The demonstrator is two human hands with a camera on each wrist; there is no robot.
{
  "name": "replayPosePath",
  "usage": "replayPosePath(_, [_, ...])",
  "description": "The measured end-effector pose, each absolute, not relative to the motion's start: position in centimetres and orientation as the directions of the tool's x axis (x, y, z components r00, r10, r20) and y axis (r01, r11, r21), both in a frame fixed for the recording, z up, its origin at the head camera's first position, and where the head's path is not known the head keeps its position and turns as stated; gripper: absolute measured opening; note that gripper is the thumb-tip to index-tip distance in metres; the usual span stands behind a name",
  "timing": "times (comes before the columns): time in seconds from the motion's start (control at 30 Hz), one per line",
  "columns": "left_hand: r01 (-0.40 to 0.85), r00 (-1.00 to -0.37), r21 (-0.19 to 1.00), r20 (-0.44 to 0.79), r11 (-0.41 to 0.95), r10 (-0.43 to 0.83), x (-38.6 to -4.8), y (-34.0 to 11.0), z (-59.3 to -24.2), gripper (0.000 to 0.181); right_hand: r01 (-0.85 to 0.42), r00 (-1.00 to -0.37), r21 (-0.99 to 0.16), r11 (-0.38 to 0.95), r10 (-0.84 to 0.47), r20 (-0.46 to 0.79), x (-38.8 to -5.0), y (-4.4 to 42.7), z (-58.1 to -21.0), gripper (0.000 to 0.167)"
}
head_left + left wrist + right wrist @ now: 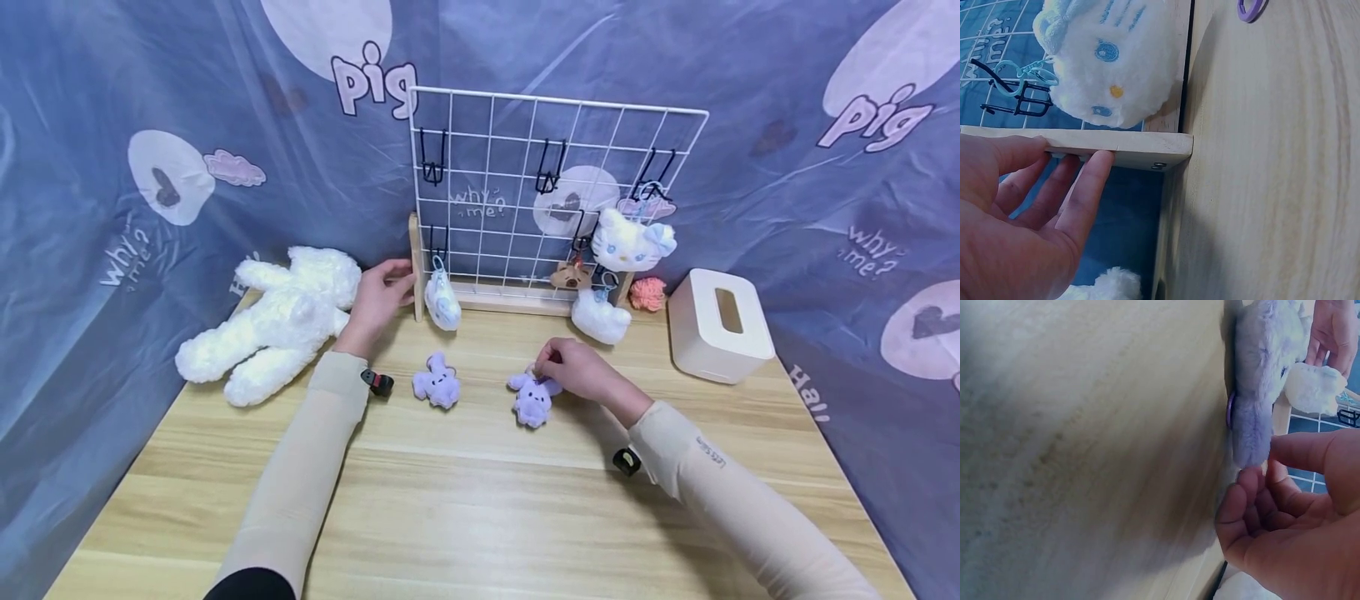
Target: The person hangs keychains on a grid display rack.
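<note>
My right hand point(579, 368) is at the top of a small purple plush keychain point(533, 403) with long ears, lying on the table. The right wrist view shows the thumb and curled fingers point(1249, 487) pinching the end of the plush point(1252, 428). My left hand point(381, 296) touches the outer side of the wooden upright point(417, 265) of a white wire rack point(517, 200). In the left wrist view its fingers point(1090, 187) lie loosely against the wooden edge point(1147, 142). A second purple plush point(438, 383) lies between the hands.
On black hooks point(550, 167) of the rack hang a white plush point(442, 302), a white cat-head plush point(626, 240), a brown plush point(572, 275) and another white plush point(600, 318). A large white plush point(285, 321) lies left. A coral pompom point(647, 294) and tissue box point(718, 327) stand right.
</note>
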State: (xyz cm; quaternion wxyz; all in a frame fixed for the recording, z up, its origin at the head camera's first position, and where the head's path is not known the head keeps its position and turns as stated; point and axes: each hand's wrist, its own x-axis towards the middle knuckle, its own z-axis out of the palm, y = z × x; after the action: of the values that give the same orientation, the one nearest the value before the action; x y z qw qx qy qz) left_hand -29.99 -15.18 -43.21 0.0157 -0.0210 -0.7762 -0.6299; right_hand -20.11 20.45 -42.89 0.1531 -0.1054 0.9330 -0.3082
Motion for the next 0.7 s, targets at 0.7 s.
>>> replayPosePath(0.7, [0.038,-0.999,0.978,0.037,0.206,0.009,-30.11,-15.09,-43.30,0.039,-0.105,-0.959,-0.749,0.654,-0.267,-0.098,-19.63,20.91,-42.03,0.010])
